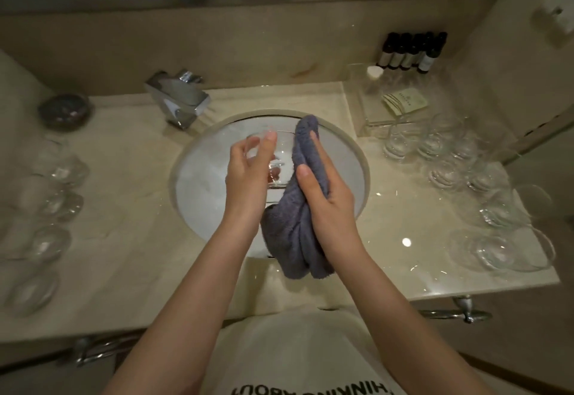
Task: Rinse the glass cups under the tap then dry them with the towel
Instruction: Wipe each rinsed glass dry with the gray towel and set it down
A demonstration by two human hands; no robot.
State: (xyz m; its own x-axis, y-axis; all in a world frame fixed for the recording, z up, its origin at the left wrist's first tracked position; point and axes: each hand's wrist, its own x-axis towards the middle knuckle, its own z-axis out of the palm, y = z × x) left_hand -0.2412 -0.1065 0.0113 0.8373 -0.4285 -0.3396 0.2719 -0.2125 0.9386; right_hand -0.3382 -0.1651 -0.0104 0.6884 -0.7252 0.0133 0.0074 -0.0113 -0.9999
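Both forearms reach forward from the bottom of the view and meet over the sink (198, 196). The left hand (248, 174) is turned thumb-up, its fingers (267, 146) curled round a clear cup (276, 161); the fingertips lie on the cup's far rim and the palm wraps its near left side, so the cup is held tilted over the basin. Just right of those fingers, touching the cup's right side, is the grey towel (298, 224). The right hand (329, 196) clamps it: the thumb (302, 174) presses on the cloth's near face, the other fingers are curled round its far side (one fingertip shows near the towel's top fold), and the towel's loose end hangs down below the wrist, in front of the basin's near edge. The right wrist is bent slightly inward toward the left hand, so the two hands almost touch across the cloth.

The tap (180, 99) stands beyond and to the left of the left fingers, well apart from the cup. More glasses (450, 158) crowd the tabletop (388, 227) right of the right hand, and another row of glasses (52, 196) lies left of the left hand. Small dark bottles (410, 53) stand at the far right, against the wall.
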